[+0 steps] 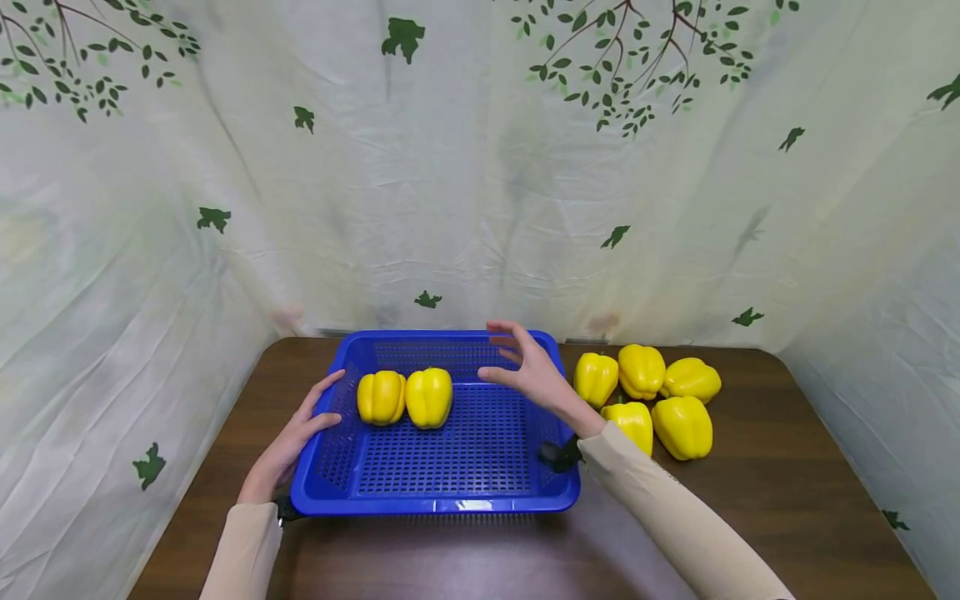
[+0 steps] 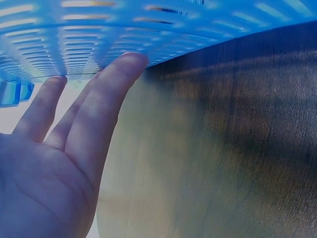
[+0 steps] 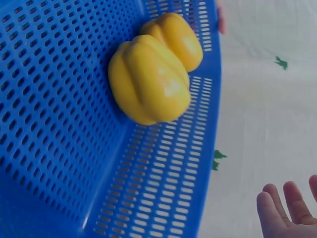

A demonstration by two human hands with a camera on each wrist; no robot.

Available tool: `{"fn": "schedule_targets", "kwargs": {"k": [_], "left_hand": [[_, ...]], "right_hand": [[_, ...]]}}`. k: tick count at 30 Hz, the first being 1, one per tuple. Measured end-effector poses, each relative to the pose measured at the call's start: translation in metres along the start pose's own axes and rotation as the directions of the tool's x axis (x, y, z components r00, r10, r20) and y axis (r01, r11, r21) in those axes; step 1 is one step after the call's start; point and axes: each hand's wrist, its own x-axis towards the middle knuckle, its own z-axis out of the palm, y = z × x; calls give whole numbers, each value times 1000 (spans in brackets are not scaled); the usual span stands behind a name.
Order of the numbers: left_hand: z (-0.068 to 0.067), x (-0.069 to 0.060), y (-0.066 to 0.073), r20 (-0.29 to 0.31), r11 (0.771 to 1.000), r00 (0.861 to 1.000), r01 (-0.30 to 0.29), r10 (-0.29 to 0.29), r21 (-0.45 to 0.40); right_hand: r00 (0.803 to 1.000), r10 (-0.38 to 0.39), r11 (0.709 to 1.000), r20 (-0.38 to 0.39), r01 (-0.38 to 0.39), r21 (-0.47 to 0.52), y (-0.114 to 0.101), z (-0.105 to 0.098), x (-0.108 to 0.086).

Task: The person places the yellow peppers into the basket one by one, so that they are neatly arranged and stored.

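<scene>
Two yellow bell peppers [image 1: 429,399] lie side by side in the left half of a blue perforated basket [image 1: 435,505]. At the basket's left side, my left hand [image 1: 296,429] touches the rim; the left wrist view shows its straight fingers [image 2: 94,114] against the outer wall. My right hand [image 1: 528,371] is raised over the basket's right side, fingers spread and holding nothing. In the right wrist view, its fingers [image 3: 297,206] appear apart from the basket, while the bell peppers [image 3: 148,79] rest near the perforated wall.
Several more yellow bell peppers [image 1: 682,427] lie close together on the brown wooden table [image 1: 780,500], right of the basket and partly behind my right forearm. A pale curtain [image 1: 465,167] with leaf prints hangs behind and along both sides of the table.
</scene>
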Motion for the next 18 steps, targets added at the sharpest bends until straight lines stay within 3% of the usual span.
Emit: {"fn": "schedule_targets", "kwargs": {"k": [11,18], "left_hand": [[0,2,-2,-13,1000,1000,15,-15,12],[0,0,-1,-24,999,1000,21,-20,28]], "right_hand": [[998,-41,997,-41,44,63,-6,-27,-24],[999,-16,998,-52,18,54,-5,-44,-40]]}}
